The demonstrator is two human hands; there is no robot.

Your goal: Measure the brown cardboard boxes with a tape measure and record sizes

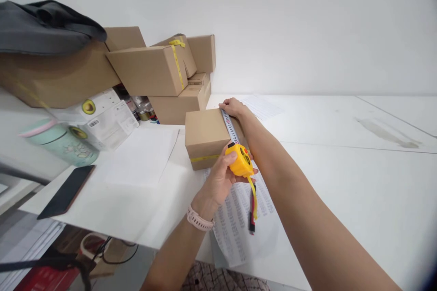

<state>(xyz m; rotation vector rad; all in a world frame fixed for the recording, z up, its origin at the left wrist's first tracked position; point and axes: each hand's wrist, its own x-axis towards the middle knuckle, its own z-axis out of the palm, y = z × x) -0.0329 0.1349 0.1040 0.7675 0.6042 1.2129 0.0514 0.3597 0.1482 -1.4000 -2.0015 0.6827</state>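
Observation:
A small cardboard box [205,134] sits on the white table [341,168]. My left hand [221,175] is closed around a yellow tape measure [241,161] at the box's near edge. Its white tape blade [230,127] runs along the top of the box to the far edge. There my right hand [234,107] presses the tape's end down with its fingers curled over it. A printed sheet [239,218] and a red and black pen [251,211] lie under my left hand. A pink watch band is on my left wrist.
Several stacked cardboard boxes [150,70] stand at the back left, with a dark bag [44,25] on top. A mint tumbler [61,141], white packets [102,118], a black phone [66,191] and blank paper [141,154] lie to the left.

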